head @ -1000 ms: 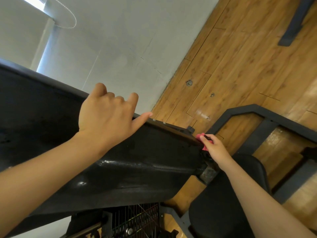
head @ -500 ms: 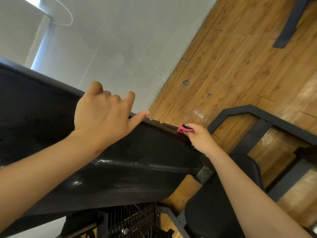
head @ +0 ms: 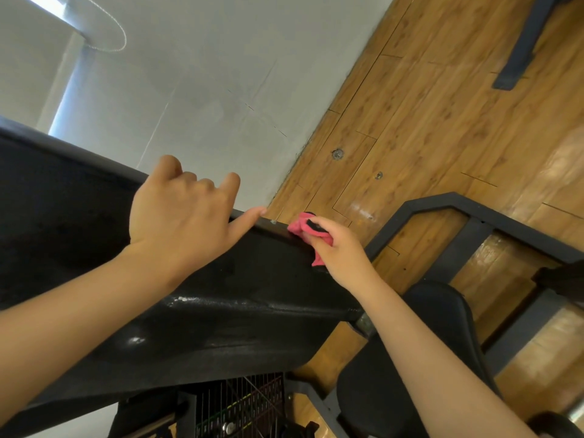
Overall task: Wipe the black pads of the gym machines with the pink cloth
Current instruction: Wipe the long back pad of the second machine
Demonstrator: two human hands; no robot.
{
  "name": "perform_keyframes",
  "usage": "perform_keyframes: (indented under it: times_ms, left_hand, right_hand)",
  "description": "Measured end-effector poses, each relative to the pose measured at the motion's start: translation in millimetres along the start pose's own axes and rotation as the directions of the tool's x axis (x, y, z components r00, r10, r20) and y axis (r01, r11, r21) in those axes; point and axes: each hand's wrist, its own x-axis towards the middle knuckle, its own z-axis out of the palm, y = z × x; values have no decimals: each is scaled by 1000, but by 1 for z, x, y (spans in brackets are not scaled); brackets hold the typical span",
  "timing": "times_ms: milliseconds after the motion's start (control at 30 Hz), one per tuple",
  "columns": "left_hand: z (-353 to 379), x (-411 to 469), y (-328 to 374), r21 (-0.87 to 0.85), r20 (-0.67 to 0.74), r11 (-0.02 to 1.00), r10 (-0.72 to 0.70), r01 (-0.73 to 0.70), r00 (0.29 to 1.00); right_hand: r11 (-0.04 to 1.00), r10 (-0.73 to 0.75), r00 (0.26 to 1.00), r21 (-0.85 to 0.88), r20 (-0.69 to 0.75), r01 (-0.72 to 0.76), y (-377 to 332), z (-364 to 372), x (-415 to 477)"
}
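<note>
While right hand [head: 339, 251] clutches crumpled pink cloth [head: 297, 227] against top edge of long black vinyl pad [head: 240, 298], left hand [head: 180, 216] hooks that edge; wiping looks midway, black seat pad [head: 426, 343] probably left.

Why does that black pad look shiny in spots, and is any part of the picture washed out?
Head view: light glints in pale streaks off the black pad; the bright strip top left is blown out white; the wooden floor shows a glare patch near the pink cloth.
</note>
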Motion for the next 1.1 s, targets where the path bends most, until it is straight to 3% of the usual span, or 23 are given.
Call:
perform_keyframes:
  times_ms: [100,267,433,733,867,1100]
  left_hand:
    - [0,0,0,7,1,1000,-1,1,1000]
    - [0,1,0,14,18,1000,2,-3,1000]
    - [0,1,1,7,36,1000,-2,1,999]
    - [-3,2,1,7,46,1000,-8,7,999]
    - [-3,0,2,11,52,1000,-7,7,999]
    - [-3,1,3,21,63,1000,-7,5,998]
  right_hand:
    - [989,57,998,-137,-41,-63,29,-15,8]
    - [987,133,989,-84,-69,-139,57,-34,7]
    - [966,188,972,-153,-138,-209,78,-48,3]
    - [933,358,932,47,-56,-356,69,-44,5]
    - [968,237,971,-78,-44,-240,71,-42,5]
    - [977,155,986,-136,-65,-163,84,-45,2]
